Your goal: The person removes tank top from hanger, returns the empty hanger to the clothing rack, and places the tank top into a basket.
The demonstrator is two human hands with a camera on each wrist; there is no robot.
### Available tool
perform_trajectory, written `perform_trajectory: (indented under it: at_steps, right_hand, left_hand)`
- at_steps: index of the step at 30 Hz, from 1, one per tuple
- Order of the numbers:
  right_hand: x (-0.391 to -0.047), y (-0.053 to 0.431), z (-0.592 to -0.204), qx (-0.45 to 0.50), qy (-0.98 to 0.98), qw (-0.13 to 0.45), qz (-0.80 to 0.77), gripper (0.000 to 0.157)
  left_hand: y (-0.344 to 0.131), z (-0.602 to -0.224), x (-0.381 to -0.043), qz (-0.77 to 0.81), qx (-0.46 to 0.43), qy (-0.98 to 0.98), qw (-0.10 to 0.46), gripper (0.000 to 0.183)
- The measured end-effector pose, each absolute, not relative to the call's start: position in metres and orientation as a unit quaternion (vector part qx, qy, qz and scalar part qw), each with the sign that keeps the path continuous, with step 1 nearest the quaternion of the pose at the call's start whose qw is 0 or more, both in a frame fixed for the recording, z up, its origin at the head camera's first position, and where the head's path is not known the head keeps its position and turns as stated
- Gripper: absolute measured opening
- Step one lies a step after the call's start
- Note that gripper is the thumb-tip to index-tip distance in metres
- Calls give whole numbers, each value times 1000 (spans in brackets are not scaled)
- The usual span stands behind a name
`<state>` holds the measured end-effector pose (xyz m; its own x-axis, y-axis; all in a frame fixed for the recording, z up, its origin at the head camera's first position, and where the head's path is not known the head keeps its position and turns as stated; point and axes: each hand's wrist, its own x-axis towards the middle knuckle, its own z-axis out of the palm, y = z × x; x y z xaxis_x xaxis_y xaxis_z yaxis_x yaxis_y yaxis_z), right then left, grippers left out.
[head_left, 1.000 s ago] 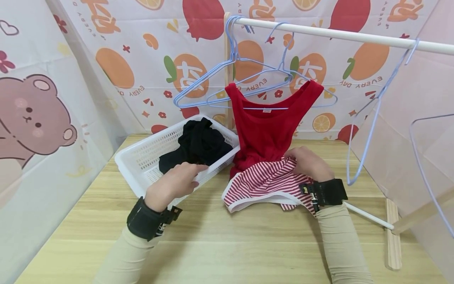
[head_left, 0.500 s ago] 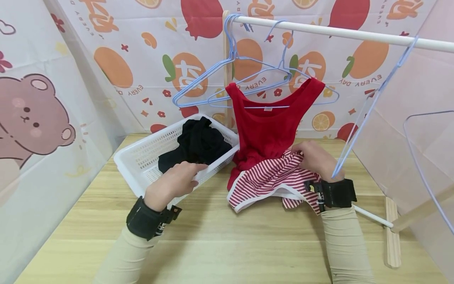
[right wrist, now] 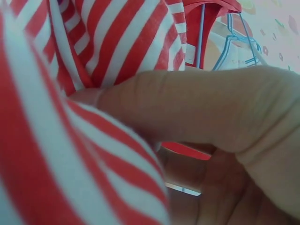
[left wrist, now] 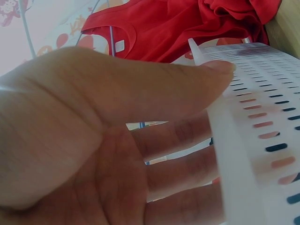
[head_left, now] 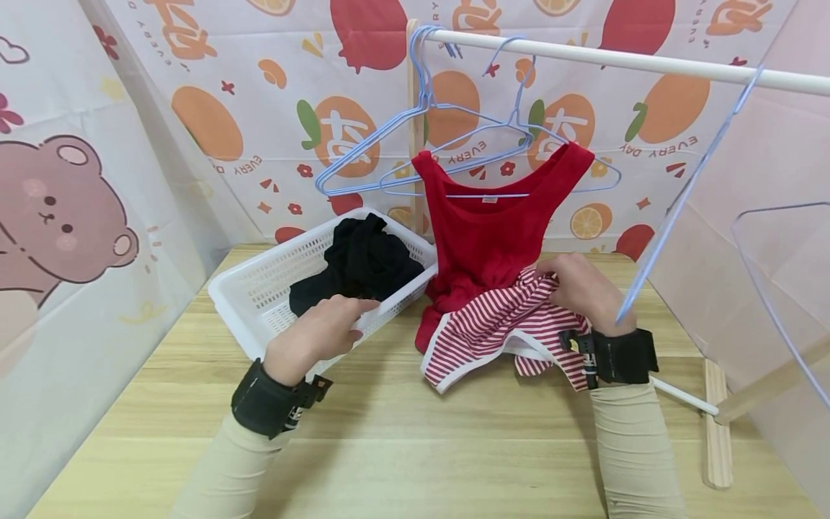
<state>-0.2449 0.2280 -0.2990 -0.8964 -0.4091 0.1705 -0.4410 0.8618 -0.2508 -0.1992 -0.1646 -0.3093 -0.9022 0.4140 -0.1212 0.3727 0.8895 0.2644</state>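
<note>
Right hand (head_left: 581,292): pinches the striped cloth (head_left: 483,324)
Left hand (head_left: 318,335): grips the white basket (head_left: 279,265) by its rim, 8 o'clock
Striped cloth: 4 o'clock from view centre, below the red top (head_left: 486,234)
Shift: right hand and cloth edge towards 3 o'clock, suggesting repositioning, not release

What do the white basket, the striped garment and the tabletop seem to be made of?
White basket: probably moulded plastic, smooth; its wall has even slots. Striped garment: likely soft cloth, matt; it bunches where the right hand pinches it. Tabletop: wood or wood-look laminate, perhaps satin; pale grain shows.
</note>
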Motion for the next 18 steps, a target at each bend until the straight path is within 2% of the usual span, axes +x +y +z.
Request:
perform_trajectory:
  at_steps: [18]
  right_hand:
    - [-239,223,-290,204,-962,108,145,36]
  left_hand:
    - [-165,-309,-200,111,207,968,86,53]
